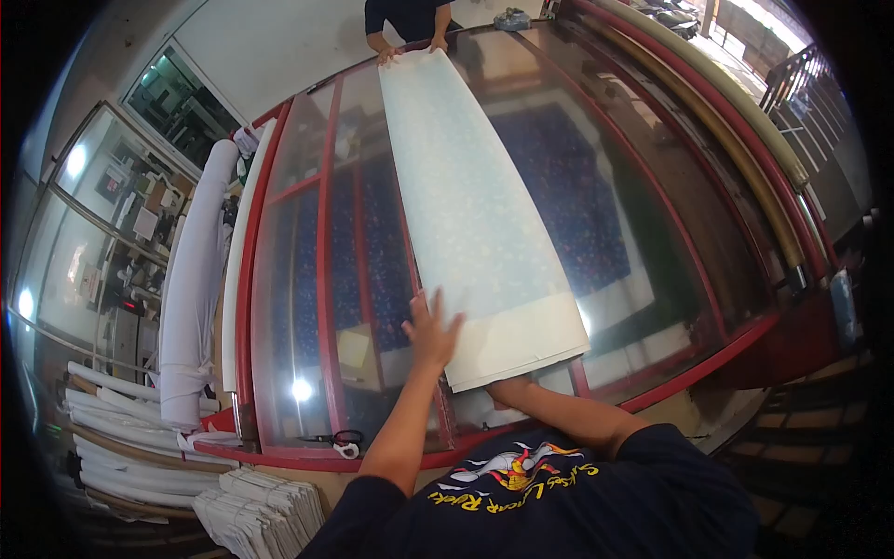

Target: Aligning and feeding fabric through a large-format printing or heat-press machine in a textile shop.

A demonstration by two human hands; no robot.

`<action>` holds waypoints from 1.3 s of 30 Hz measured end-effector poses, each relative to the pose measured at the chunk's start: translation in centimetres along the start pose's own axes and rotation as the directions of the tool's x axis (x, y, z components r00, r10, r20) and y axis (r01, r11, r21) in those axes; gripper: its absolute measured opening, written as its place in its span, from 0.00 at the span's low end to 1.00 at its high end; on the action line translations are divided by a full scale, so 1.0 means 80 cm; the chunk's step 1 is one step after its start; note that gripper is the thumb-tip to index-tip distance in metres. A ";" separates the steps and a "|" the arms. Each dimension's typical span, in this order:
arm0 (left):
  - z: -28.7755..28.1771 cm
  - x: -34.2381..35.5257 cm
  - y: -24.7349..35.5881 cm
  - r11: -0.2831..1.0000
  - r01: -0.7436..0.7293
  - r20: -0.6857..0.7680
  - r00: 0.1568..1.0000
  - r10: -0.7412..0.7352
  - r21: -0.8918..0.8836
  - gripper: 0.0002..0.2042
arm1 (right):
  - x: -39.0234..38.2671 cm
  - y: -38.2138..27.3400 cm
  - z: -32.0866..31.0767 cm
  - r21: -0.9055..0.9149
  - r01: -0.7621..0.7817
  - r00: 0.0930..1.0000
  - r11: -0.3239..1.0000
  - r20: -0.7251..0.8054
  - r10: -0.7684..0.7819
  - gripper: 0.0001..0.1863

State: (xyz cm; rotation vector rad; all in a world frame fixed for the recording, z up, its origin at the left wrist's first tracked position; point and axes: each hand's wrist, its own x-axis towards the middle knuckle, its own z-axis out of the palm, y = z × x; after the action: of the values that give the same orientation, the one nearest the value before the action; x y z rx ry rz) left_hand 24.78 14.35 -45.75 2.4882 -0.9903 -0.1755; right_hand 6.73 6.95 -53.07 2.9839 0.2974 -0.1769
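Note:
A long folded strip of pale cream sheet (pixel 475 214), faintly speckled with blue, lies lengthwise across the red-framed table with a clear top. My left hand (pixel 433 331) is open, fingers spread, at the sheet's left edge near its close end; whether it touches is hard to tell. My right hand (pixel 507 391) reaches under the sheet's near end, and its fingers are hidden. Another person's hands (pixel 389 51) are at the far end of the sheet. Black-handled scissors (pixel 345 438) lie on the table's near edge at the left.
The table's red frame (pixel 326 242) surrounds dark speckled sheets under the top. White fabric rolls (pixel 191 298) and stacked paper bundles (pixel 251 522) stand at the left; long coloured rolls (pixel 726 121) line the right. The other person (pixel 400 19) stands beyond the table. A railing (pixel 801 102) is at top right.

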 end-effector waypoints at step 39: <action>0.348 0.694 -0.076 0.923 0.048 -0.189 0.982 0.026 0.381 0.36 | 0.118 0.545 0.196 0.388 -0.743 0.594 0.546 0.004 0.805 0.40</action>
State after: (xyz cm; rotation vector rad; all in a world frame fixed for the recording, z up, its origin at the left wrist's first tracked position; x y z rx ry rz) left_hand 61.52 -29.49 -70.59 2.7954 -1.0070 0.2793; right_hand 23.17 -35.92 -64.26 3.1134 -1.1948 0.1608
